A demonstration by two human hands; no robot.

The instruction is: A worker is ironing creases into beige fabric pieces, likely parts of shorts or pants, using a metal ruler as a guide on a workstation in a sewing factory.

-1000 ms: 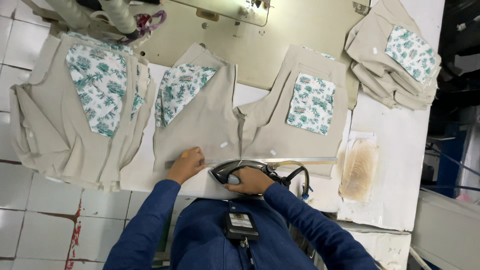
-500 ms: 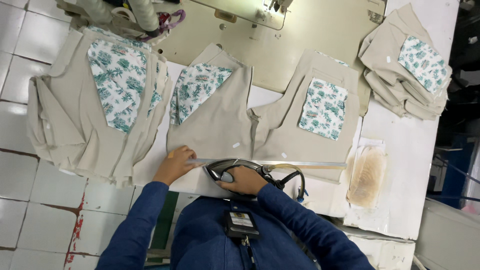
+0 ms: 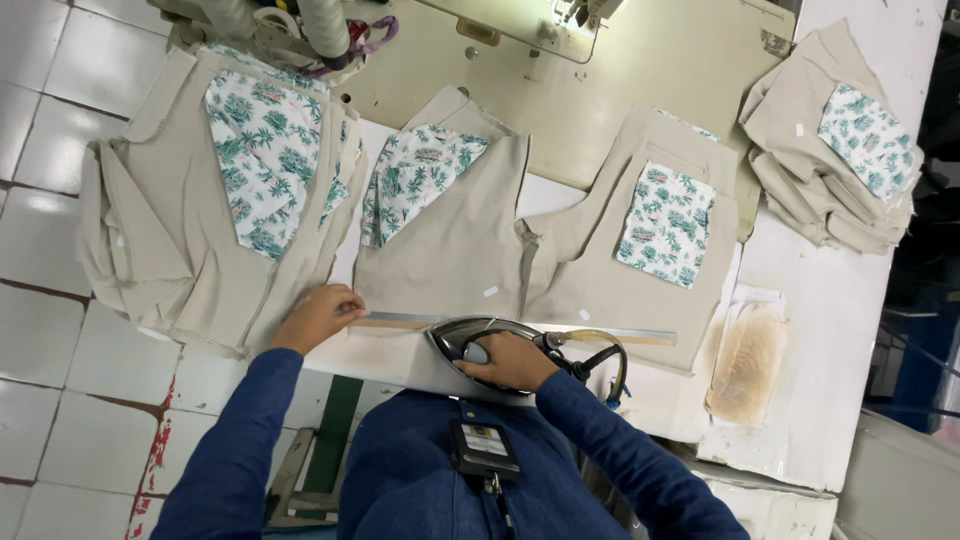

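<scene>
My right hand [image 3: 510,360] grips the handle of a dark steam iron [image 3: 470,334] that rests on the near edge of a beige garment panel [image 3: 465,250]. A long metal ruler [image 3: 620,336] lies along that folded edge. My left hand [image 3: 320,316] presses flat on the ruler's left end and the fabric. The panel carries a white and green floral lining piece [image 3: 410,178]. Joined to its right is a second beige panel with a floral pocket [image 3: 665,225].
A stack of beige panels with floral lining [image 3: 215,200] hangs over the table's left edge. Another pile [image 3: 835,140] lies at the far right. A scorched iron rest pad [image 3: 748,362] sits right of the iron. A sewing machine table [image 3: 620,80] is behind; tiled floor at left.
The view has shifted slightly, so everything sits lower and to the right in the frame. Both hands stay on the ruler and the iron at the fabric's edge.
</scene>
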